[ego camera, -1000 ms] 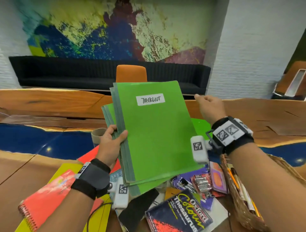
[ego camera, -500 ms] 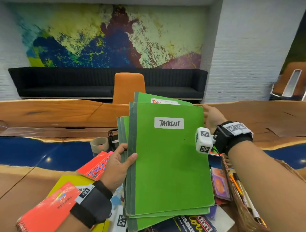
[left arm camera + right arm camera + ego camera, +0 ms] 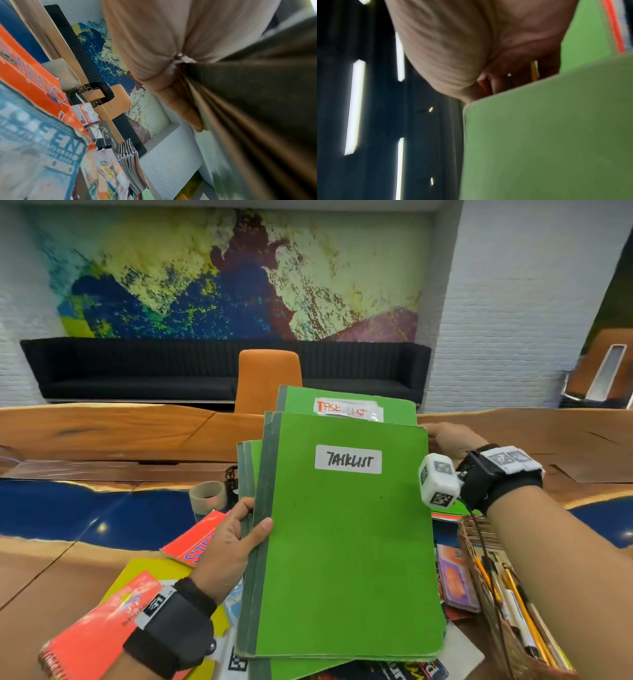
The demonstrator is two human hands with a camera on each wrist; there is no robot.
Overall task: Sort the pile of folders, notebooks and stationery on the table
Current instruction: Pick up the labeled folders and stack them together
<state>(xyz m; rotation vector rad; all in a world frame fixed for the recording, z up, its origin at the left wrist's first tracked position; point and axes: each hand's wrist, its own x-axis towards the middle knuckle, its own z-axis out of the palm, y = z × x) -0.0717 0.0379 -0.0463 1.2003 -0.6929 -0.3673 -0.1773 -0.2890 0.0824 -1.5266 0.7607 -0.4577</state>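
Observation:
A stack of green notebooks [image 3: 342, 559] is held up over the table's pile, and the front one bears a white "TASKLIST" label. Another green notebook [image 3: 298, 402] with a red-lettered label sticks out behind it. My left hand [image 3: 236, 542] grips the stack by its dark spines, thumb on the front cover; the left wrist view shows that hand [image 3: 154, 54] against the spines [image 3: 257, 108]. My right hand [image 3: 448, 440] holds the stack's upper right corner. Its fingers are hidden behind the front cover [image 3: 539, 135] in the right wrist view.
Under the stack lie an orange spiral notebook [image 3: 102, 628], a yellow folder [image 3: 154, 571], a red steno pad [image 3: 198, 539] and a thesaurus [image 3: 411, 671]. A tape roll [image 3: 207, 494] stands behind them. A wicker basket [image 3: 476, 546] of pens sits at the right. An orange chair [image 3: 269, 378] faces the wooden table [image 3: 102, 433].
The green stack has straightened and come nearer. A rear notebook with a red-lettered label now shows above the front one. My right hand has closed in on the upper right corner.

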